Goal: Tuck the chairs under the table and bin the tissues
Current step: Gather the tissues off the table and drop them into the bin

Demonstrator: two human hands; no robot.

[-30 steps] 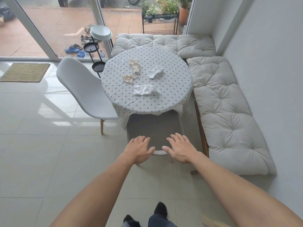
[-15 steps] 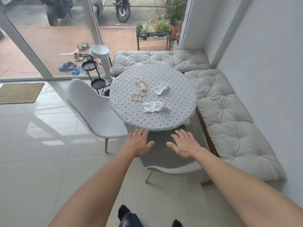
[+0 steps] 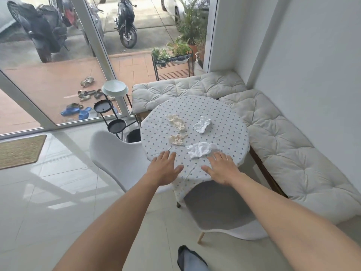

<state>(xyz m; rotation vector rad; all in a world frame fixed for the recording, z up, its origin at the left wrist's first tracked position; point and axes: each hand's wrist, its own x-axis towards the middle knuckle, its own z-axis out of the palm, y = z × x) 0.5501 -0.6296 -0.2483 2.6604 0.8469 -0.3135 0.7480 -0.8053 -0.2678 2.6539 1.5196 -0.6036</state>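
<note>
Blue-dotted white tablecloth [image 3: 220,122], white chairs [image 3: 115,159]

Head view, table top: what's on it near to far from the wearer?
Left hand and right hand at the near edge → white tissue → small beige tissue → second white tissue and long beige tissue, roughly level.

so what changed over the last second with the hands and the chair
Both hands let go of the near chair, which sits pushed in under the table, and moved forward over the tabletop: left hand and right hand open, the right beside a white tissue. The four tissues and the side chair stayed put.
</note>
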